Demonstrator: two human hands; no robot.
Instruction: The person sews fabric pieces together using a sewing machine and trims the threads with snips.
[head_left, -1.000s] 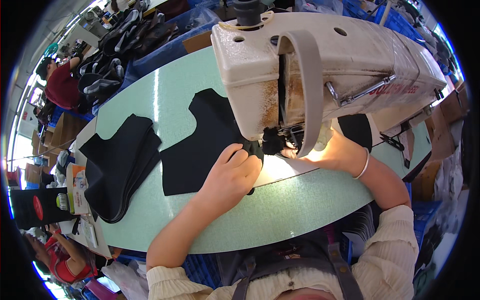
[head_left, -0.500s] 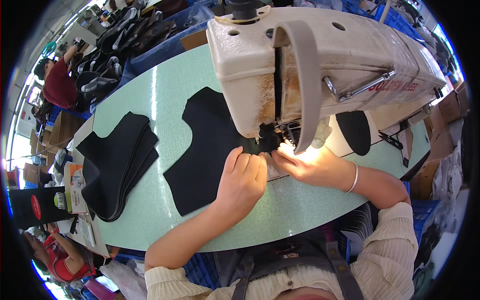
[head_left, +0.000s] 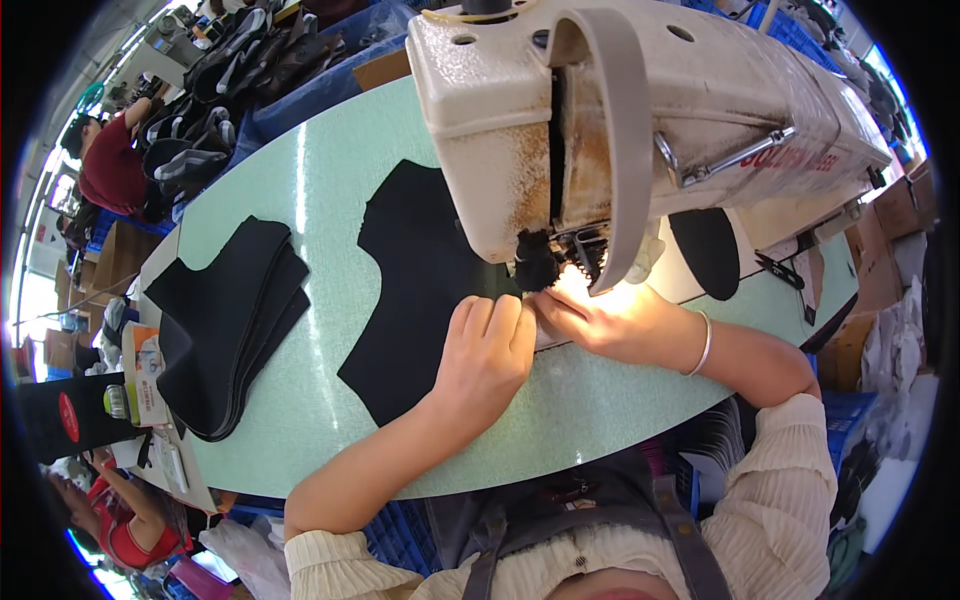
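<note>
One black piece [head_left: 418, 290], turned further, left hand [head_left: 485, 352] touching

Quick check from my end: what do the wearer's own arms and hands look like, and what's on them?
The left hand and right hand are both gloveless. A thin, pale silvery bangle circles the right wrist; the left wrist shows nothing worn. The cream, ribbed sleeves end around the elbows, leaving both forearms bare.

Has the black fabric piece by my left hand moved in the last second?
Yes. Judged against the sewing machine, the black fabric piece has turned counterclockwise, its left end swinging toward you.
</note>
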